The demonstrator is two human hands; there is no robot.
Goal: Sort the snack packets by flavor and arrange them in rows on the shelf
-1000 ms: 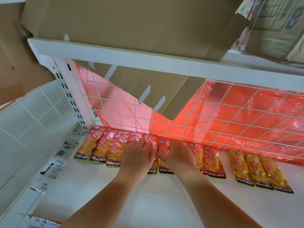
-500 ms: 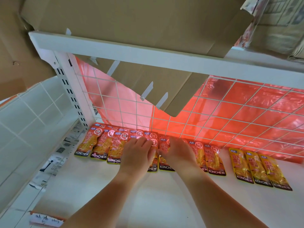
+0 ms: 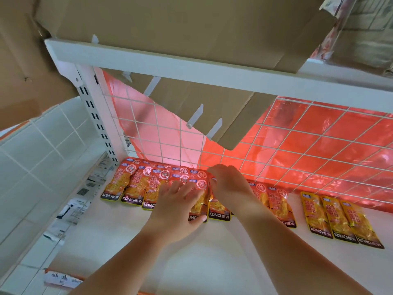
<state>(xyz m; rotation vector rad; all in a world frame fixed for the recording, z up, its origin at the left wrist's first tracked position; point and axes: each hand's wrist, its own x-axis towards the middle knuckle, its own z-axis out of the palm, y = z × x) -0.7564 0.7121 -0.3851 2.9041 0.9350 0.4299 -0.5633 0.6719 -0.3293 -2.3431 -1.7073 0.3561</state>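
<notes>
We see a white shelf [image 3: 212,267] with a row of red packets [image 3: 131,186] along its back edge, just in front of a wire grid [image 3: 297,150]. The packets lie flat, side by side and partly overlapping, with the word KONCHEW at their near ends. The row begins near the post [image 3: 93,116] at the left and continues to the right under both hands. After a gap, further right, three yellow packets [image 3: 338,220] lie touching one another, a little slanted.

The left hand [image 3: 178,207] rests flat on the red packets in the middle of the row. Its fingers are straight and spread, the thumb lies on the near end of one packet, and it grasps nothing. The right hand [image 3: 228,186] is just beside it, over the next red packets, with its fingers bent down at their far ends near the grid. We cannot tell if these fingers pinch a packet or only touch it.

Behind the grid is a red sheet [image 3: 319,133].
</notes>
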